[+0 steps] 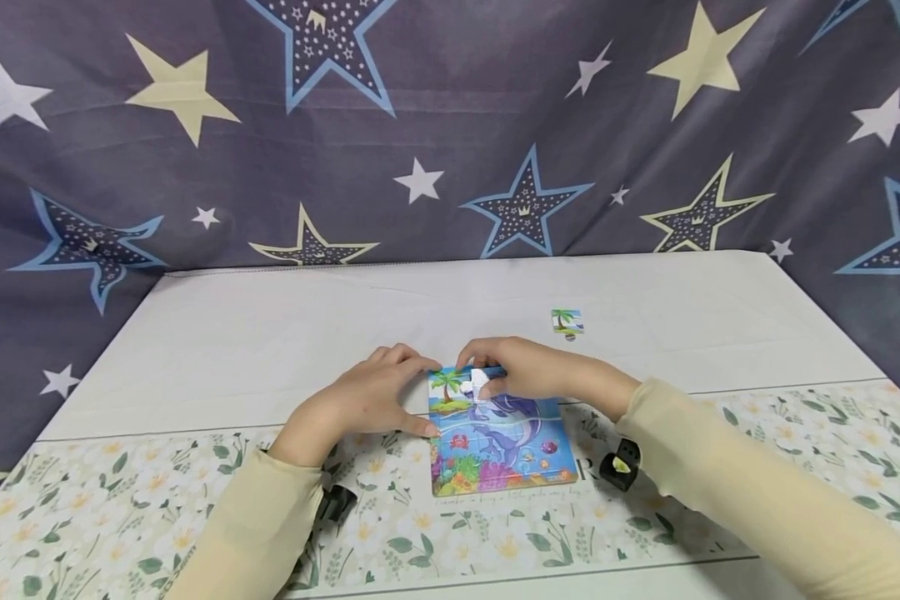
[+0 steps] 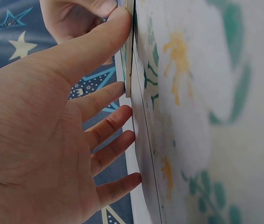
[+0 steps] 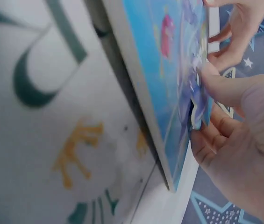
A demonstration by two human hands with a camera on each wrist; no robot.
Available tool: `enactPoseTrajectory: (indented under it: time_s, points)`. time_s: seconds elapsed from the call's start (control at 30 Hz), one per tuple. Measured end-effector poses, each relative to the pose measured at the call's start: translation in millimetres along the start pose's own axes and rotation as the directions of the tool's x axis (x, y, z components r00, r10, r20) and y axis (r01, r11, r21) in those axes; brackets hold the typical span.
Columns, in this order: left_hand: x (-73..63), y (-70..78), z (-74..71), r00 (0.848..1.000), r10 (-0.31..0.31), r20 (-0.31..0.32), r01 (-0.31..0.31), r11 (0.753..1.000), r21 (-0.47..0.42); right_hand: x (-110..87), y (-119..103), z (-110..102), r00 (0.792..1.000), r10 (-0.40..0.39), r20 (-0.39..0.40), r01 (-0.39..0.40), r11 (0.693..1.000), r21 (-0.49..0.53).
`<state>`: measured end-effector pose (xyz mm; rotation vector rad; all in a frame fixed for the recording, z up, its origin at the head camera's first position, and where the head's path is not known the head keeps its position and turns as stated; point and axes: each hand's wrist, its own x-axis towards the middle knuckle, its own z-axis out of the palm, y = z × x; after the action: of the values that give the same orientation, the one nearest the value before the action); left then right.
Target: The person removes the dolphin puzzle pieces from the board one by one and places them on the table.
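A jigsaw puzzle [image 1: 506,462] with a dolphin, a crab and corals lies flat on the table. My left hand [image 1: 378,392] is at its left side, thumb and index fingertip touching the edge and the other fingers spread, as the left wrist view [image 2: 52,126] also shows. Over the puzzle's top part, my right hand [image 1: 521,369] pinches a puzzle piece [image 3: 198,109] between thumb and fingers. That piece stands tilted up from the picture in the right wrist view, and the fingers cover most of it. Beside it, a white patch [image 1: 480,383] shows near the palm tree.
A loose puzzle piece [image 1: 567,322] with a palm tree lies on the white tabletop [image 1: 330,308] beyond the right hand. A flowered cloth band [image 1: 375,533] runs under the puzzle. Behind the table hangs a dark curtain [image 1: 450,108] with stars.
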<state>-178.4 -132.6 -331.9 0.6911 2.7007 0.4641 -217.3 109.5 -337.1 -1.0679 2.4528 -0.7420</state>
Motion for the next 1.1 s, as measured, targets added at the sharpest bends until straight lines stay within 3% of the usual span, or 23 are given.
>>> enactPoseTrajectory:
  time_s: [0.27,0.6,1.1]
  points:
    - [0.0,1.3,0.3,1.0,-0.011,-0.002,0.011,1.0,0.001,-7.0,8,-10,0.999,0.022,-0.033,-0.021,0.999,0.046]
    - [0.3,2.2,-0.1,1.0,-0.008,-0.017,0.008,1.0,0.011,-14.8,7,-15,0.997,-0.025,-0.071,0.033,0.993,0.109]
    - [-0.1,2.4,-0.4,1.0,-0.008,-0.008,0.008,1.0,0.011,-26.8,21,-17,0.979,0.059,-0.194,-0.027,0.986,0.163]
